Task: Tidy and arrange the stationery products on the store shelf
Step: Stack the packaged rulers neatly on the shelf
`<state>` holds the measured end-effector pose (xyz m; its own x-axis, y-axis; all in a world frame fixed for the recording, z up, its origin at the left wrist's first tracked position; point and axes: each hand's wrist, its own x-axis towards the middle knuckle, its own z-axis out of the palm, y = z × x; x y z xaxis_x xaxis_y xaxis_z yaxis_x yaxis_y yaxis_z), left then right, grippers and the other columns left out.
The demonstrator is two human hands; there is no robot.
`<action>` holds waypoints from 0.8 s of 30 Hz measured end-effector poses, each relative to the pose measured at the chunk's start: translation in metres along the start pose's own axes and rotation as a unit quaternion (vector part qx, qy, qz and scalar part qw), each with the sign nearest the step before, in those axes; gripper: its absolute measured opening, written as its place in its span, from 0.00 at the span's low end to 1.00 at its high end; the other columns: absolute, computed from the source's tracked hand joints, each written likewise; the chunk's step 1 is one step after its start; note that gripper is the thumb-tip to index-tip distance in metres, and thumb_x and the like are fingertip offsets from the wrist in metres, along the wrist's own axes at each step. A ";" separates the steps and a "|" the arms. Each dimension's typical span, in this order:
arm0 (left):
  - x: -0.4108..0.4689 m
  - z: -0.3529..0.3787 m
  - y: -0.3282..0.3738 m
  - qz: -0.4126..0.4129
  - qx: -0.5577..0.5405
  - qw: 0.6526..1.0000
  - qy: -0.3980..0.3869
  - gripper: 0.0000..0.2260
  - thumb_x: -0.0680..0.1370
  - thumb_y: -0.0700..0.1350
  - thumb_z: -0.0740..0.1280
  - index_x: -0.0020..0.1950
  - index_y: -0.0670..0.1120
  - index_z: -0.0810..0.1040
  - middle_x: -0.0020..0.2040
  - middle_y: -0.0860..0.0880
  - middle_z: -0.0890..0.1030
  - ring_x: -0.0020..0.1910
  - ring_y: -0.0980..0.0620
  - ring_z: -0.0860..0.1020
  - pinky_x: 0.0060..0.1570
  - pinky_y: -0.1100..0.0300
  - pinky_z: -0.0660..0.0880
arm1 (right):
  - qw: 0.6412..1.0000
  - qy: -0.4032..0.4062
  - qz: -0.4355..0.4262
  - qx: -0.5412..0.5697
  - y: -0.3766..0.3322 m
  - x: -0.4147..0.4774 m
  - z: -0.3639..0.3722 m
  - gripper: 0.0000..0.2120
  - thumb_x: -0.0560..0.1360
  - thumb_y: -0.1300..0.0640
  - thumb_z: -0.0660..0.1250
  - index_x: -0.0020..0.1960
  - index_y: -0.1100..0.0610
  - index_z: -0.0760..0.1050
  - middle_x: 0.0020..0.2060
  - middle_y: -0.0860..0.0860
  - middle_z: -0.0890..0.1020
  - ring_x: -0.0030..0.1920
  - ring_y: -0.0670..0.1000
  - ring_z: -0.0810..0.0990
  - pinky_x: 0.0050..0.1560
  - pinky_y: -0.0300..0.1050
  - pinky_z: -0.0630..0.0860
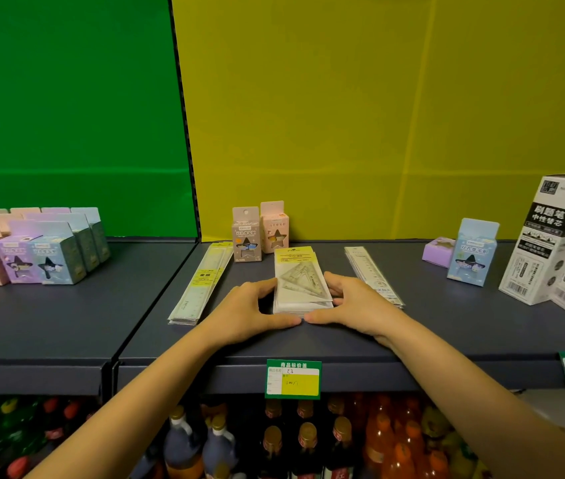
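Note:
A stack of clear set-square packs (296, 271) with yellow header cards lies flat on the dark shelf (66, 323). My left hand (257, 305) touches its left edge with the fingertips, thumb laid along the front edge. My right hand (353, 300) mirrors it on the right edge, and the two thumb tips nearly meet in front of the stack. A pile of ruler packs (201, 285) lies to the left, slightly angled. Another ruler pile (369, 267) lies to the right, partly under my right hand.
Two small star-window boxes (246, 236) stand behind the stack. More pastel boxes (32, 250) are grouped at the left. A blue box (471, 250), a lying purple box (438, 252) and white refill cartons (550, 243) stand at the right. Bottles (308, 444) fill the shelf below.

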<state>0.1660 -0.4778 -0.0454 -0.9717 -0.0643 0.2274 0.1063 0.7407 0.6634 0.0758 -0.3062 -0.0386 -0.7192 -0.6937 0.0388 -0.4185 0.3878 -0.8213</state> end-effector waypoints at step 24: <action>0.043 0.020 0.034 -0.228 -0.340 0.906 0.111 0.18 0.80 0.35 0.53 0.70 0.39 0.63 0.64 0.48 0.71 0.66 0.46 0.70 0.58 0.59 0.66 | 0.930 0.096 0.139 0.327 -0.030 0.025 0.017 0.24 0.81 0.47 0.48 0.68 0.61 0.68 0.59 0.54 0.77 0.64 0.55 0.74 0.68 0.48 0.68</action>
<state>0.1233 -0.4415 -0.0272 -0.8890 -0.4482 -0.0934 -0.1171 0.0253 0.9928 0.0797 -0.3451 -0.0229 -0.8612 -0.4766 -0.1767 0.1792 0.0406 -0.9830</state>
